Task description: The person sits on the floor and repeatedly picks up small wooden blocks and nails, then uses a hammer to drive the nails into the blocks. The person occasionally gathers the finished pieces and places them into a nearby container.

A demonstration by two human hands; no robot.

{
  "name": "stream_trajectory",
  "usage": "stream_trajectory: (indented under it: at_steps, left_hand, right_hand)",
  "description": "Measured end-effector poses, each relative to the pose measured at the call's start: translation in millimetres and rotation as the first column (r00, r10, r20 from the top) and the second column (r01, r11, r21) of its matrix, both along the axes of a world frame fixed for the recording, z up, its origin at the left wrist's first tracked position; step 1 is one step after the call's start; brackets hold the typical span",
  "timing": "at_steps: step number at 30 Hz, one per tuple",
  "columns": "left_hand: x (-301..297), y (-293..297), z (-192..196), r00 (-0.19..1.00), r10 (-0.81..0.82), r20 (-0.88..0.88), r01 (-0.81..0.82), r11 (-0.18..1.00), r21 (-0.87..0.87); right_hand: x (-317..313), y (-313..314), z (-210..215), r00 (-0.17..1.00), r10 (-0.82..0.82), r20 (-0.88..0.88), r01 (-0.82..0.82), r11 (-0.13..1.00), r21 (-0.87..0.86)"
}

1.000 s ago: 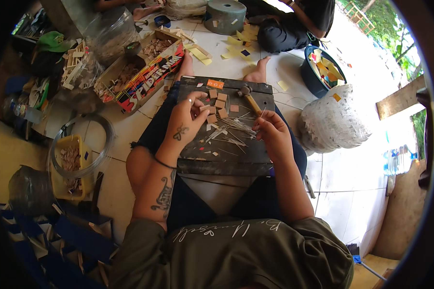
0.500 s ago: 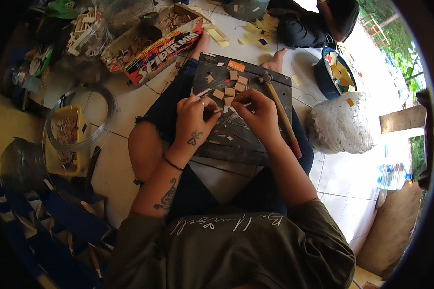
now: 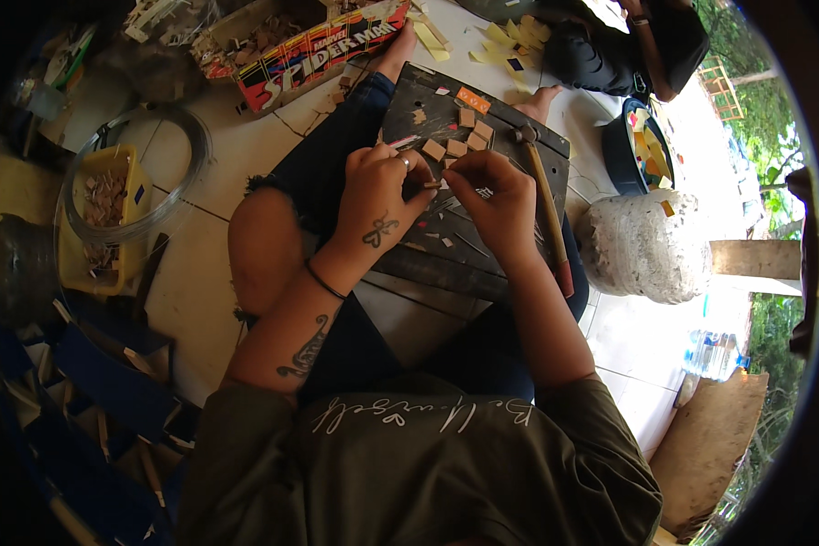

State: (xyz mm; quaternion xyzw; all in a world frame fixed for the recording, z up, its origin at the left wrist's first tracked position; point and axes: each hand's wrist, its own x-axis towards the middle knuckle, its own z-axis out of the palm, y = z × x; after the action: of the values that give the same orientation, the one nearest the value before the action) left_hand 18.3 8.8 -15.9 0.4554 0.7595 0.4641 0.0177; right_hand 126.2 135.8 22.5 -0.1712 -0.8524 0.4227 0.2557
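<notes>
My left hand (image 3: pixel 378 196) is closed, pinching a small brown wooden piece (image 3: pixel 432 185) between thumb and finger. A thin pale-and-pink stick (image 3: pixel 404 142) sticks out from its upper knuckles. My right hand (image 3: pixel 500 196) meets it from the other side, thumb and forefinger pressed together at the piece's end; what they grip is too small to name. Both hands are over a dark board (image 3: pixel 405 109) across my legs. Several small wooden blocks (image 3: pixel 434 149) sit just beyond my fingers, with thin wire-like bits (image 3: pixel 469 244) below. Along the board's right side lies a hammer (image 3: pixel 544 187).
An orange patch (image 3: pixel 472 100) is at the board's far edge. Left are a printed cardboard box (image 3: pixel 328 55) of wood scraps, a wire coil (image 3: pixel 200 150) and a yellow tub (image 3: pixel 136 182). Right are a dark basin (image 3: pixel 617 150) and a white wrapped bundle (image 3: pixel 646 246). Another person (image 3: pixel 601 59) sits beyond.
My hands have drawn together, so the right fingertips now reach the wooden piece in the left. The whole view has shifted and turned slightly.
</notes>
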Motion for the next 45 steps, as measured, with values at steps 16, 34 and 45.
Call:
stream_trajectory:
  at_steps: [16, 34, 45]
  left_hand:
    - [1, 1, -4, 0.999, -0.031, -0.028, 0.032, 0.998, 0.052]
    - [0, 5, 0, 0.990, -0.096, -0.102, 0.106, 0.989, 0.099]
    - [-3, 8, -6, 0.988, -0.119, -0.102, 0.134, 0.979, 0.151]
  right_hand:
    - [-7, 1, 5, 0.996, 0.081, 0.021, -0.083, 0.990, 0.116]
    - [119, 16, -1, 0.678, -0.587, 0.443, 0.134, 0.691, 0.711]
    - [148, 32, 8, 0.941, -0.175, 0.291, 0.233, 0.955, -0.181]
